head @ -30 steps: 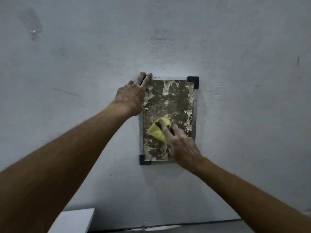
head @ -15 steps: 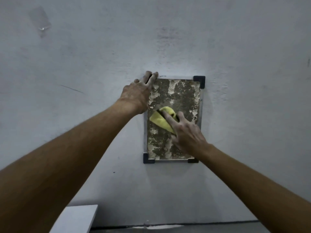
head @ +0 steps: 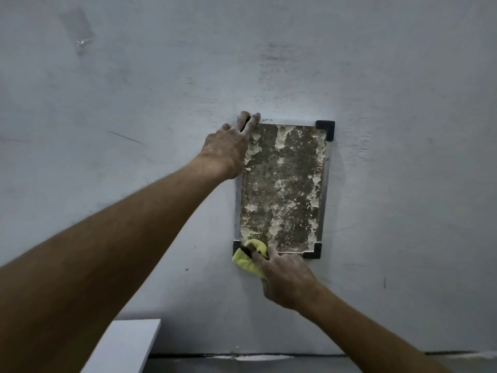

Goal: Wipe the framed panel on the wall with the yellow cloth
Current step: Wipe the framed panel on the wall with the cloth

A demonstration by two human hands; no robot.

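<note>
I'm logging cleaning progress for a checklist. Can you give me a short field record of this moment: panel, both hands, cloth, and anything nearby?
framed panel: hangs on the wall; surface blotched dark and pale
black corner brackets: seen at upper right and lower right
left hand: fingers straight, resting on the upper-left corner
right hand: holds the yellow cloth against the lower-left corner
cloth state: bunched, partly overlapping the wall
white surface: lower left, below the panel
</note>
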